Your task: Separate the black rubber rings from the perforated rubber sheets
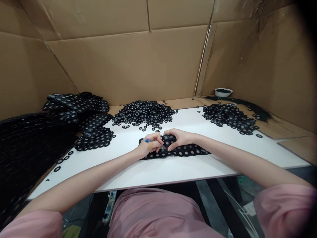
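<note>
A black strip (189,151) with rows of pale round spots or holes lies across the white table near its front. My left hand (150,146) is closed around a slim pen-like tool (148,140) with a blue barrel, its tip pointing at the strip. What kind of tool it is I cannot tell. On the other side of that tip, my right hand (179,138) pinches a raised fold of the strip between thumb and fingers. The two hands are close together over the strip's middle.
Black rings are heaped at the back (146,114) and right (229,117). Folded spotted sheets (76,104) and a shiny black mass (32,148) fill the left. A white bowl (223,93) of dark bits stands back right. Cardboard walls (128,62) enclose the white table (128,172).
</note>
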Demonstrator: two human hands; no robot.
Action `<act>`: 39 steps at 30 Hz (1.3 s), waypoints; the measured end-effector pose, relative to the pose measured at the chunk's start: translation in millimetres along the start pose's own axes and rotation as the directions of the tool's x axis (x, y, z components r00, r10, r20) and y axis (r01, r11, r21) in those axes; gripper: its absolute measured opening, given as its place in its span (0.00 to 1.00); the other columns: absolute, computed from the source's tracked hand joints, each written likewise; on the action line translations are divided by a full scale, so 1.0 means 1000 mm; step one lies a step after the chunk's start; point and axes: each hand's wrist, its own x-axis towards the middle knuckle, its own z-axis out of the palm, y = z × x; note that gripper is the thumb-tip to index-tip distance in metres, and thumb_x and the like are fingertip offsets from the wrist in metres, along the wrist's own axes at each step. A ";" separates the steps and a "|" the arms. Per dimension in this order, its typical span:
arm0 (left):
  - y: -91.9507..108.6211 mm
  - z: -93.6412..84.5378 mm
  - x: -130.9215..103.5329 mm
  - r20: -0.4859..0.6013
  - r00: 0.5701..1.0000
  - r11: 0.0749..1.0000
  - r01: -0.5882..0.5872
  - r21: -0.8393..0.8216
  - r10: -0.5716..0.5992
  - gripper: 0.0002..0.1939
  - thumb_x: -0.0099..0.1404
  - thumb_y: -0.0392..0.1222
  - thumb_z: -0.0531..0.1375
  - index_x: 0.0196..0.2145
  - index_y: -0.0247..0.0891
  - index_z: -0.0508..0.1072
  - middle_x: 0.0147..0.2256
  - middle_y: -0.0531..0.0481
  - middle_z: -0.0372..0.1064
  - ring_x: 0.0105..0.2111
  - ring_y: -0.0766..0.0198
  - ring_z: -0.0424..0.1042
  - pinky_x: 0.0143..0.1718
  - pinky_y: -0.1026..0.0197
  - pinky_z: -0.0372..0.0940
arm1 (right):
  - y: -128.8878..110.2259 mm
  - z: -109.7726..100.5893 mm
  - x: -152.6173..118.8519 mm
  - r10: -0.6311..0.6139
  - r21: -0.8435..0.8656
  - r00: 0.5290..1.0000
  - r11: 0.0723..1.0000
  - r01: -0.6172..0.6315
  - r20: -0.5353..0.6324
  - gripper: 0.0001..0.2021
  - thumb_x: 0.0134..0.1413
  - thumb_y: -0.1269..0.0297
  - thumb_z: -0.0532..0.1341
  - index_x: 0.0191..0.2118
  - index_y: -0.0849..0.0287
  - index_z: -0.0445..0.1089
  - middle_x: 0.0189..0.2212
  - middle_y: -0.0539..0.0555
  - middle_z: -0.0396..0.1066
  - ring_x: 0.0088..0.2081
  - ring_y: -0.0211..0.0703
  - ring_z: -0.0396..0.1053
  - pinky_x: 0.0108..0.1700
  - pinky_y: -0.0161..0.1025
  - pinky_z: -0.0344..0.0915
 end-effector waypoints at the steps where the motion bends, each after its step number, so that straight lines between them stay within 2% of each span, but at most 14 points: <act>1: 0.000 0.000 0.000 0.000 1.000 1.000 -0.003 0.002 0.003 0.06 0.49 0.35 0.60 0.23 0.34 0.64 0.16 0.57 0.64 0.13 0.75 0.57 0.15 0.70 0.42 | 0.000 0.000 0.000 -0.005 0.001 1.000 1.000 0.005 0.000 0.27 0.37 0.59 0.70 0.47 0.60 0.68 0.46 0.55 0.69 0.49 0.50 0.64 0.53 0.43 0.59; 6: -0.005 -0.002 0.001 0.028 0.999 0.999 -0.025 0.029 0.024 0.05 0.50 0.36 0.59 0.24 0.35 0.64 0.15 0.57 0.63 0.13 0.75 0.55 0.15 0.70 0.42 | -0.002 0.000 0.000 -0.020 0.001 1.000 1.000 0.020 0.005 0.25 0.38 0.59 0.69 0.46 0.60 0.69 0.43 0.54 0.69 0.47 0.49 0.65 0.50 0.41 0.60; 11: -0.010 -0.007 0.003 0.135 0.991 0.994 -0.022 0.111 0.006 0.02 0.53 0.35 0.57 0.26 0.35 0.66 0.14 0.58 0.60 0.12 0.74 0.52 0.15 0.69 0.43 | -0.004 0.000 0.000 -0.075 0.035 0.997 0.997 0.074 0.026 0.19 0.39 0.60 0.68 0.39 0.61 0.68 0.37 0.51 0.69 0.41 0.45 0.66 0.45 0.38 0.61; 15: -0.011 -0.008 0.003 0.196 0.981 0.986 -0.040 0.162 0.008 0.01 0.53 0.34 0.56 0.26 0.35 0.67 0.15 0.57 0.60 0.14 0.73 0.55 0.17 0.69 0.46 | -0.003 0.001 0.001 -0.064 0.043 0.998 0.997 0.063 0.020 0.18 0.37 0.61 0.69 0.37 0.61 0.68 0.36 0.50 0.68 0.39 0.44 0.65 0.44 0.37 0.61; 21: -0.012 -0.008 0.000 0.136 0.989 0.985 -0.080 0.153 0.059 0.02 0.55 0.35 0.57 0.27 0.34 0.67 0.18 0.56 0.64 0.16 0.73 0.59 0.19 0.69 0.51 | -0.003 0.001 0.000 -0.081 0.050 0.997 0.996 0.080 0.014 0.20 0.39 0.60 0.68 0.40 0.61 0.68 0.37 0.51 0.68 0.40 0.44 0.65 0.44 0.38 0.61; 25: -0.007 -0.005 -0.002 0.002 0.990 0.979 -0.140 0.148 0.142 0.09 0.55 0.39 0.63 0.32 0.36 0.66 0.20 0.57 0.66 0.20 0.70 0.66 0.22 0.70 0.57 | -0.001 0.002 -0.001 -0.058 0.007 0.998 0.998 0.059 -0.008 0.22 0.38 0.59 0.69 0.42 0.60 0.68 0.41 0.53 0.68 0.45 0.48 0.65 0.48 0.41 0.60; 28: -0.004 -0.004 -0.003 -0.052 0.991 0.982 -0.118 0.146 0.127 0.14 0.53 0.42 0.66 0.27 0.36 0.63 0.20 0.56 0.67 0.19 0.71 0.66 0.19 0.71 0.55 | 0.002 0.003 -0.001 -0.024 0.002 1.000 1.000 0.025 -0.014 0.28 0.37 0.59 0.70 0.48 0.60 0.66 0.46 0.54 0.67 0.49 0.51 0.63 0.52 0.43 0.59; 30: -0.004 -0.004 -0.003 -0.042 0.996 0.988 -0.069 0.140 0.076 0.16 0.52 0.44 0.66 0.24 0.35 0.60 0.21 0.53 0.70 0.15 0.75 0.61 0.15 0.72 0.52 | 0.004 0.004 -0.001 -0.018 0.009 1.000 1.000 0.018 -0.018 0.31 0.37 0.58 0.70 0.50 0.59 0.66 0.48 0.55 0.67 0.51 0.51 0.62 0.53 0.44 0.58; 32: -0.005 -0.006 -0.002 -0.016 0.999 0.989 -0.040 0.140 0.043 0.17 0.52 0.44 0.66 0.23 0.35 0.60 0.21 0.54 0.69 0.13 0.76 0.56 0.13 0.72 0.49 | 0.005 0.005 -0.002 -0.023 0.007 0.999 1.000 0.023 -0.023 0.29 0.37 0.57 0.70 0.48 0.59 0.67 0.46 0.54 0.68 0.50 0.51 0.63 0.52 0.43 0.59; 39: -0.008 -0.007 -0.001 0.087 0.996 0.988 -0.026 0.154 0.012 0.16 0.52 0.42 0.66 0.22 0.34 0.61 0.18 0.57 0.63 0.12 0.76 0.57 0.12 0.72 0.50 | -0.002 0.005 -0.001 -0.077 0.040 0.996 0.996 0.078 -0.033 0.21 0.36 0.60 0.70 0.39 0.61 0.68 0.36 0.51 0.68 0.42 0.47 0.65 0.45 0.40 0.61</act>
